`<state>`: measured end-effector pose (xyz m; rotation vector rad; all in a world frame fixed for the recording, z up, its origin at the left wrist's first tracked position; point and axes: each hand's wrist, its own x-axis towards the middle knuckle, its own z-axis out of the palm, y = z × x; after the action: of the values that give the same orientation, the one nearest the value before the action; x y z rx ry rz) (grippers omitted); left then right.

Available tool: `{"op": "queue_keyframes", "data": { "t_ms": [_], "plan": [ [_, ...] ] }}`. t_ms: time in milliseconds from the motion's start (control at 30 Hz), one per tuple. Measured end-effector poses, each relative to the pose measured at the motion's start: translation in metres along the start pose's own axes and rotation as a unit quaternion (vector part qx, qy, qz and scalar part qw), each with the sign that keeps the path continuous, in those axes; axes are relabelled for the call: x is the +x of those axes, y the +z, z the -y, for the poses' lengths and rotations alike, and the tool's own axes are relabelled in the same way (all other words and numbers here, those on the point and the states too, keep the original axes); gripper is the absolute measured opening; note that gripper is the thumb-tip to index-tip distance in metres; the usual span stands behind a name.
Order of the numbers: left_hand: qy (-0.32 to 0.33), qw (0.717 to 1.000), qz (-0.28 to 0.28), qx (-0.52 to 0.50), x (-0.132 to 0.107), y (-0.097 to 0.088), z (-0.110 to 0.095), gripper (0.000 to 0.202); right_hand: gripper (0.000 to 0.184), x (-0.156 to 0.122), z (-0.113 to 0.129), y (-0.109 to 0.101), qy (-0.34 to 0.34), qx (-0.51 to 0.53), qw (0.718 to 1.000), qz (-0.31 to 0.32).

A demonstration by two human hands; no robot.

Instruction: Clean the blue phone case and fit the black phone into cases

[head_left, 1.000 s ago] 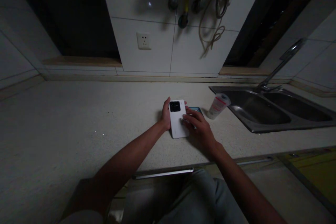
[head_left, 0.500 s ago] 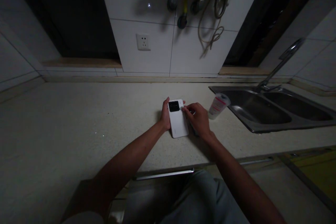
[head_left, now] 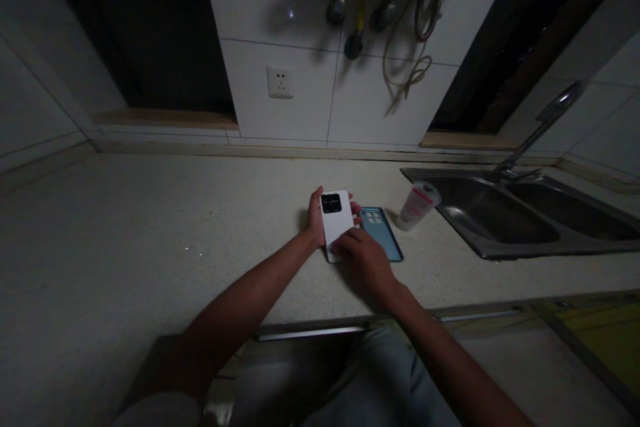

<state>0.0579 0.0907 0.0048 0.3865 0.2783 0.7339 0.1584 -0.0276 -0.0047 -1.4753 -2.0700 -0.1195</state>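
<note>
My left hand is wrapped round a white smartphone, with the thumb along its left edge and fingertips showing past the right edge. The phone's back faces up, its black camera block at the top. Over the lower part of the phone, my right hand has its fingers pinched together against the back. A small pale thing seems to be at those fingertips, too small to name. Just right of the phone, partly behind my right hand, a blue phone case with camera cut-outs lies on the counter.
A clear plastic cup with pink print leans to the right beyond the case. The steel double sink and its tap are at the right. Hoses and a socket are on the tiled wall behind the pale counter.
My right hand has slid from beside the camera block down to the phone's lower end, uncovering the blue case. My left hand keeps hold of the phone. The view has shifted slightly.
</note>
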Motion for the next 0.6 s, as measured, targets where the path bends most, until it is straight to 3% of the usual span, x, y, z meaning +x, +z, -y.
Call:
{"op": "queue_keyframes", "data": {
  "t_ms": [167, 400, 600],
  "plan": [
    [-0.009, 1.000, -0.016, 0.015, 0.003, -0.002, 0.002, 0.070, 0.013, 0.002, 0.015, 0.009, -0.072, -0.034, 0.996, 0.038],
    [-0.024, 0.998, -0.042, 0.034, 0.009, -0.007, 0.001, 0.071, 0.016, 0.031, 0.001, 0.000, -0.084, -0.037, 0.996, 0.009],
    [-0.012, 0.998, -0.066, 0.000, 0.007, -0.007, 0.001, 0.071, 0.015, 0.019, 0.000, -0.002, -0.111, 0.013, 0.994, 0.017]
  ]
}}
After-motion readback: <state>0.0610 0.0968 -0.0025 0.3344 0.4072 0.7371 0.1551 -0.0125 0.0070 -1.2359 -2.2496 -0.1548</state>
